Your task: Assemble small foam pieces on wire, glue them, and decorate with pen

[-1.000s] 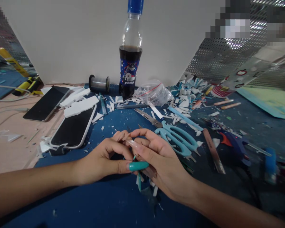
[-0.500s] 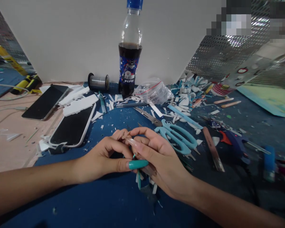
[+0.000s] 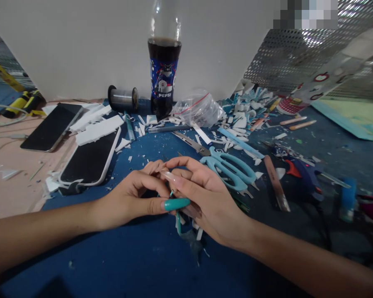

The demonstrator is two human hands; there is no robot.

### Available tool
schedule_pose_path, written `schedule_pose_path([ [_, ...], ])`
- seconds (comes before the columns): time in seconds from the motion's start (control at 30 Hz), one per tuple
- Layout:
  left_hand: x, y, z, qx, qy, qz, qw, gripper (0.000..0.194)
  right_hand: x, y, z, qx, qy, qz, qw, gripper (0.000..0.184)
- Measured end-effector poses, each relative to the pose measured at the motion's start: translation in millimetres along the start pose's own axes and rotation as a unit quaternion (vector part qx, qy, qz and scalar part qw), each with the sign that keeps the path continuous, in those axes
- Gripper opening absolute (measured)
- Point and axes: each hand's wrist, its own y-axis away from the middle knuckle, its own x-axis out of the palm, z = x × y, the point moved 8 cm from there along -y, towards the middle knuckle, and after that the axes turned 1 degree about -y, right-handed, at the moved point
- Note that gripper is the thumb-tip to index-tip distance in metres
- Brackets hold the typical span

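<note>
My left hand [image 3: 141, 196] and my right hand [image 3: 207, 198] meet over the blue table surface, fingers bent and pinched together. A long teal nail shows on my left thumb, a long pale one on my right thumb. Whatever they hold between them is small and mostly hidden by the fingers; a teal sliver [image 3: 178, 224] pokes out below. Under the hands lie white scraps [image 3: 199, 234]. Just beyond my right hand rest light-blue-handled scissors [image 3: 233, 167], their blades apart.
Two phones [image 3: 88, 161] lie at the left, foam pieces [image 3: 99, 130] partly over one. Behind stand a Pepsi bottle [image 3: 163, 78], a wire spool [image 3: 123, 98] and a plastic bag [image 3: 200, 109]. To the right are a pinkish-brown stick [image 3: 276, 182], a glue gun [image 3: 307, 176] and piled scraps [image 3: 242, 114].
The view has tilted slightly down, so everything sits a little higher in the picture. Both hands keep nearly the same pinched pose.
</note>
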Motion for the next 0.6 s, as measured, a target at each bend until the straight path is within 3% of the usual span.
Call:
schedule_pose_path([
  [0.6, 0.8, 0.6, -1.9, -0.004, -0.001, -0.001, 1.0, 0.011, -0.2, -1.7, -0.6, -0.01, 0.001, 0.022, 1.0, 0.012],
])
